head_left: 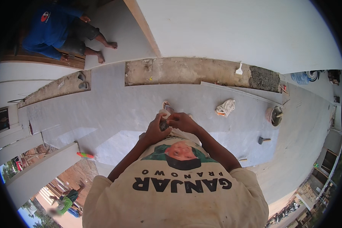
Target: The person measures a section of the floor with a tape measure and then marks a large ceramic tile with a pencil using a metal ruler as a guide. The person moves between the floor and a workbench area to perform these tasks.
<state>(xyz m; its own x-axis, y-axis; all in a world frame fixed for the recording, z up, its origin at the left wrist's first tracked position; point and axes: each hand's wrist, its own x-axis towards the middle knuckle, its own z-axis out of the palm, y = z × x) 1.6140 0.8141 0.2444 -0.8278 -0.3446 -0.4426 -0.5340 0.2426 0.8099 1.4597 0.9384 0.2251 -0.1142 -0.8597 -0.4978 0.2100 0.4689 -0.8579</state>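
In front of my chest my two hands meet, fingers bent inward. A small pale, paper-like piece sticks up from my left hand, which is closed on it. Just below that piece, a dark, crumpled bit shows between the hands; its kind is too small to tell. My right hand is pinched close against it, and what its fingertips grip is hidden. Beyond the hands one sandalled foot stands on the grey tiles.
Ahead, a bare cement strip carries a white scraper and wet mortar. A long tile piece lies along it. To the right are a bundled cloth, a mortar bucket and a mallet. A person in blue sits far left.
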